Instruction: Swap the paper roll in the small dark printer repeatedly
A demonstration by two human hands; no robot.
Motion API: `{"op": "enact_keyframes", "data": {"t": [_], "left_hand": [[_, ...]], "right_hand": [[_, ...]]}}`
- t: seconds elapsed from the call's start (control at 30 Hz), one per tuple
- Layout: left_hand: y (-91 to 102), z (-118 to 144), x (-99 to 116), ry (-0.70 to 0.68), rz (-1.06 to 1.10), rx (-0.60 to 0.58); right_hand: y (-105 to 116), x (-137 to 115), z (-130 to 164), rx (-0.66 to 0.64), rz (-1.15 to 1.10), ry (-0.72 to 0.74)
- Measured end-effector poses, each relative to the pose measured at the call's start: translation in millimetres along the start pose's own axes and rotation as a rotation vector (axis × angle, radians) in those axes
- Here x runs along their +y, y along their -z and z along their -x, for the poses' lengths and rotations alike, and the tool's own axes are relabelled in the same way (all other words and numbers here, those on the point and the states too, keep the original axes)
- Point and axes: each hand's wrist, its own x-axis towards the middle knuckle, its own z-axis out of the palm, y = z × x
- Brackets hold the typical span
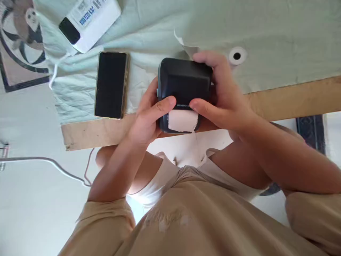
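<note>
pale green cloth [279, 32] lies under the black printer [183, 83], clasped by left hand [147, 117] and right hand [223, 96].

This looks like a room in a home rather than a workshop or shop. A plain wooden board [293, 97] serves as a table, covered with a creased pale green cloth [266, 28] instead of any work surface. Just left of the left hand [149, 117] a smartphone [111, 84] lies face up, and further up-left a white power bank [89, 21] rests with its cable. A patterned rug [18, 46] lies on the pale floor [29, 206] beyond.
</note>
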Motion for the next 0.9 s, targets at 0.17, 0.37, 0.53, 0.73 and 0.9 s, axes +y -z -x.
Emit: {"op": "enact_keyframes", "data": {"t": [0.17,0.37,0.53,0.73,0.9], "left_hand": [[-24.9,7.0,10.9,0.063,-0.117,0.178],[-15.2,5.0,10.2,0.067,-0.084,0.108],[-12.1,3.9,9.9,0.069,-0.088,0.106],[-35.2,5.5,12.1,0.086,-0.257,0.293],[-37.7,5.9,13.7,0.099,-0.297,0.294]], "right_hand": [[0.4,-4.3,-2.6,0.000,0.004,-0.081],[2.0,0.8,-2.1,-0.021,0.023,-0.113],[0.6,2.9,-2.4,0.001,0.073,-0.060],[1.5,1.6,-0.6,0.011,0.072,-0.087],[1.3,1.5,0.4,0.032,0.079,-0.093]]}}
